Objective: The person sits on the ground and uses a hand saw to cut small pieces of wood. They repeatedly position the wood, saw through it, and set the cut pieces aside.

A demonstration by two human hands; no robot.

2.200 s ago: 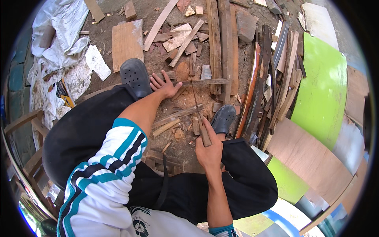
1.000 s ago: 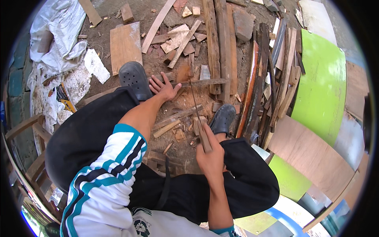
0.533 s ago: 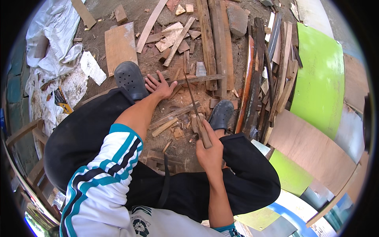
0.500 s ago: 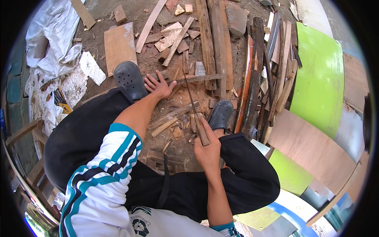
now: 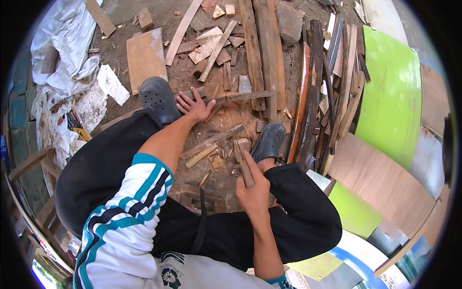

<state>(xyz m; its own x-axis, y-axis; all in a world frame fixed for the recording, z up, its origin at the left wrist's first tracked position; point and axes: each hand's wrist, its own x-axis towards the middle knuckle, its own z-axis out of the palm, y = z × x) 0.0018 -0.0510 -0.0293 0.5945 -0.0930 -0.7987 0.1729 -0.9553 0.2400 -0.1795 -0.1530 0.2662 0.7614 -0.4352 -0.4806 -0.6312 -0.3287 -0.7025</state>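
An outdoor woodworking yard: bare dirt ground (image 5: 226, 120) across the middle is littered with offcuts (image 5: 209, 43), planks (image 5: 262, 48) stand stacked at upper centre, painted boards (image 5: 392, 91) lean at right, and a white tarp (image 5: 62, 53) lies upper left.

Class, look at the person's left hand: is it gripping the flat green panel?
No: the left hand rests spread on the dirt ground among brown wood scraps, while the flat green panel lies far to the right.

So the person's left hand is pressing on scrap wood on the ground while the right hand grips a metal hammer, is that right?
Not quite. The head view shows the right hand gripping a short wooden stick, not a metal hammer. The left hand does press on scrap wood on the ground.
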